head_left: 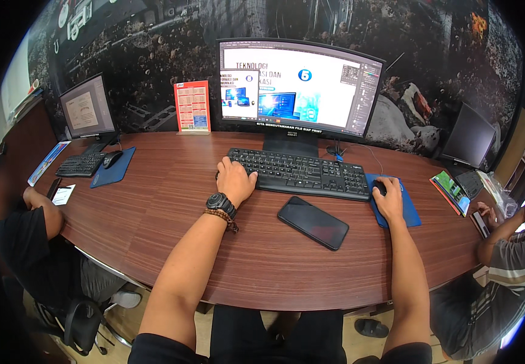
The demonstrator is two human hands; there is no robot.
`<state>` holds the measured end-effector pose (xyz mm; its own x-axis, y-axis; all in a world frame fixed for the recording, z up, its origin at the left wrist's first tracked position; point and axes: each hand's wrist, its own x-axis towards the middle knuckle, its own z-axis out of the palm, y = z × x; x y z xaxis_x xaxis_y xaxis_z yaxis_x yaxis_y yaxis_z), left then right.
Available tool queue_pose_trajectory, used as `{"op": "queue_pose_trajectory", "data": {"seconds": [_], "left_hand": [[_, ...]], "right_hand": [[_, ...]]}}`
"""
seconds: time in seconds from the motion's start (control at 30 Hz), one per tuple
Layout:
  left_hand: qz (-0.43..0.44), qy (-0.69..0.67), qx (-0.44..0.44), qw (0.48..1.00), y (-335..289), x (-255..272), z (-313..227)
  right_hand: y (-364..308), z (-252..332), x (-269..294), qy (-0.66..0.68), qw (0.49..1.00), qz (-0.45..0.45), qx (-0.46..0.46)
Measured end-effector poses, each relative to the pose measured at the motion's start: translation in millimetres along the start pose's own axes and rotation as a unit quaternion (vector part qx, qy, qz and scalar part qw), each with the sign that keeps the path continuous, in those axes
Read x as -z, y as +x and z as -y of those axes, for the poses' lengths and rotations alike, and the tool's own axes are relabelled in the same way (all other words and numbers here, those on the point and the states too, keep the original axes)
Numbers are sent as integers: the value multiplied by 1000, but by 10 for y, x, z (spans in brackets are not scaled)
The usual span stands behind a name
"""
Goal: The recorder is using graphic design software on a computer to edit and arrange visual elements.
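Note:
My left hand (236, 181) rests on the left end of a black keyboard (299, 174), its fingers apart over the keys. A black watch (220, 203) and a beaded bracelet (221, 217) circle that wrist. To the right of the keyboard, my right hand (389, 197) is closed over a black computer mouse (379, 188), partly hidden under the fingers. The mouse sits on a blue mouse pad (411, 212). Between my forearms a black phone (313, 222) lies face up with a dark screen. Behind the keyboard stands a lit curved monitor (329, 70) showing an image-editing window.
The brown wooden desk (153, 224) spans the view. A red-framed calendar stand (192, 108) is left of the monitor. Two more monitors, one lit (86, 108) and one dark (469, 134), stand at the sides. One person sits at the left, another at the right holding a phone (480, 223).

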<state>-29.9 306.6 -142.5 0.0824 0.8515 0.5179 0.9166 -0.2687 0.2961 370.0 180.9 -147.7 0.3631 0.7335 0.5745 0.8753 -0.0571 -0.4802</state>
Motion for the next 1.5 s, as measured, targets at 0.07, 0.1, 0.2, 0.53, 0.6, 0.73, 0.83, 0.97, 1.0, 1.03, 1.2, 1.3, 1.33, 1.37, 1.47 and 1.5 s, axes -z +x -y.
{"op": "queue_pose_trajectory", "data": {"seconds": [0.07,0.1,0.2,0.53,0.6,0.73,0.83,0.97,1.0,1.03,1.2,1.3,1.33,1.37,1.47,1.5], "left_hand": [[1,0,0,1000,-1,11,-2],[4,-2,0,1000,-5,14,-5],[2,-7,2,1000,-18,23,-7],[-6,-86,-110,990,-60,2,35],[3,-78,-108,991,-61,7,8],[4,-71,-90,993,-59,-33,43],[14,-56,-34,998,-54,-54,47],[40,-37,-23,998,-32,-75,94],[45,-42,-22,998,-32,-75,79],[45,-41,-22,998,-33,-78,73],[64,-48,-25,997,-40,-48,71],[49,-39,-29,998,-59,-52,47],[51,-39,-29,998,-58,-49,46],[48,-38,-29,998,-56,-43,52],[46,-38,-27,998,-55,-56,54],[45,-38,-27,998,-52,-53,56]], "right_hand": [[0,7,2,-10,1000,8,-9],[-3,4,0,-10,1000,9,-9],[-5,5,-3,-9,1000,10,-12],[-6,-35,-27,-3,1000,2,-4],[-18,-26,-24,-5,1000,-2,-7],[7,-104,-34,29,998,13,60],[40,-116,-43,21,998,18,60],[45,-82,-50,13,998,22,49],[56,-108,-58,10,998,23,53],[50,-125,-70,10,998,23,52],[34,-119,-78,5,1000,2,30],[23,-117,-47,14,999,13,47],[24,-116,-49,16,999,12,49],[28,-115,-56,15,998,13,53],[23,-103,-51,11,998,11,57],[20,-97,-46,8,998,9,56]]}}
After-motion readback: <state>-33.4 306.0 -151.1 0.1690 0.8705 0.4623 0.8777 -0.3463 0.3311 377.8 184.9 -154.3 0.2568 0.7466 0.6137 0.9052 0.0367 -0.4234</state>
